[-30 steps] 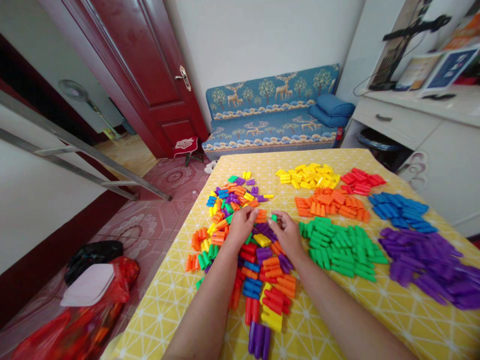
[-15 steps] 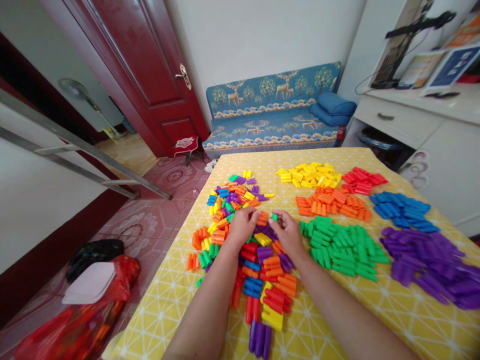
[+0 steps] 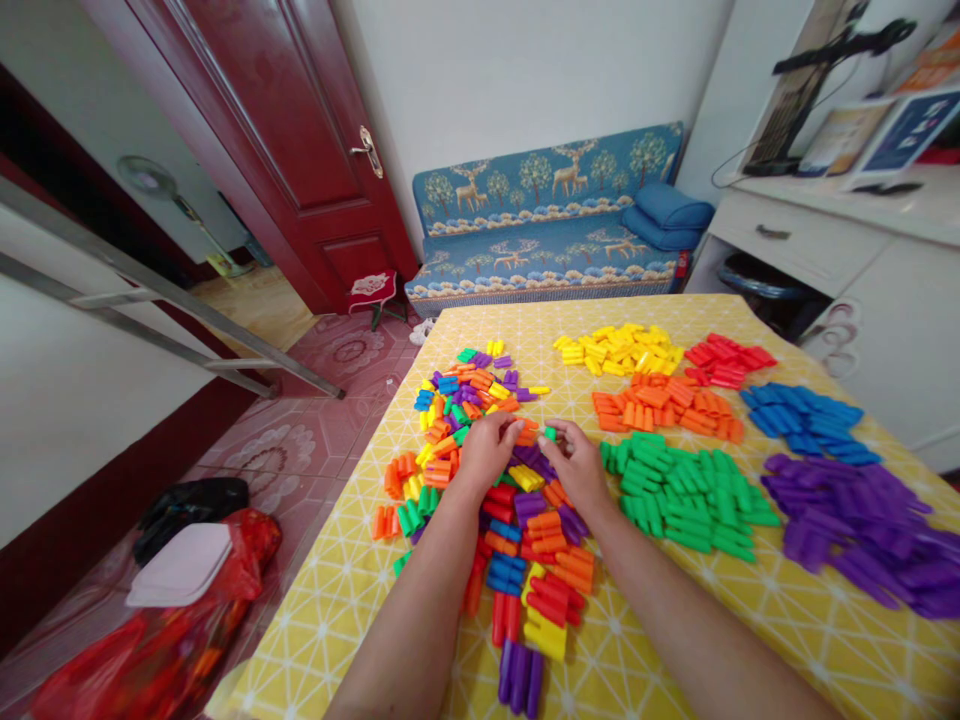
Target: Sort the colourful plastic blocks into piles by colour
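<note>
Over a mixed heap of coloured plastic building blocks (image 3: 529, 510), made of joined tube shapes, my two hands are close together. My left hand (image 3: 486, 452) is closed, thumb and fingers pinching an orange building block (image 3: 528, 432). My right hand (image 3: 576, 465) grips a small green building block (image 3: 550, 433) at its fingertips, just right of the orange one. Part of the heap is hidden under my hands and left forearm. To the right of my right hand lies a pile of green blocks (image 3: 686, 495).
Sorted piles of yellow (image 3: 622, 350), orange (image 3: 667, 408), red (image 3: 727, 360), blue (image 3: 806, 420) and purple blocks (image 3: 862, 530) lie on the right of the yellow patterned tablecloth (image 3: 322, 610). A blue sofa (image 3: 525, 250) stands behind the table, a white cabinet (image 3: 892, 300) at right.
</note>
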Available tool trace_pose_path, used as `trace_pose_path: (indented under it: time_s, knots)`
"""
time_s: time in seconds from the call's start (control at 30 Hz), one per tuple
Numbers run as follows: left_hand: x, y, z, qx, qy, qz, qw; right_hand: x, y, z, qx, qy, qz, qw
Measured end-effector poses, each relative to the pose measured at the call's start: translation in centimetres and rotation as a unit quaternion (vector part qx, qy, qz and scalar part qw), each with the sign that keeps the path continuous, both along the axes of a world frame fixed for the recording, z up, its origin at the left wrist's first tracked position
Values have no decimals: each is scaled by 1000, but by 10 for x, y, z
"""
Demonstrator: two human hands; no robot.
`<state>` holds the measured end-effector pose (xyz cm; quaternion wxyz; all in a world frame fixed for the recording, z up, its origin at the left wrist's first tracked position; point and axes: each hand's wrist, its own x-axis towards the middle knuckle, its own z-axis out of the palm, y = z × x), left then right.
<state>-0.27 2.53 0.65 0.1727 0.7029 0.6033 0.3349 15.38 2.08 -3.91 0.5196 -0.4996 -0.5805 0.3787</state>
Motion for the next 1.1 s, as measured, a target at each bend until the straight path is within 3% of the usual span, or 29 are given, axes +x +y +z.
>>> trace_pose_path:
  time_s: [1.1]
  knots:
    - [-1,-2,1,17,43,-25,999,0,0,-2,-1,-2,6,1000]
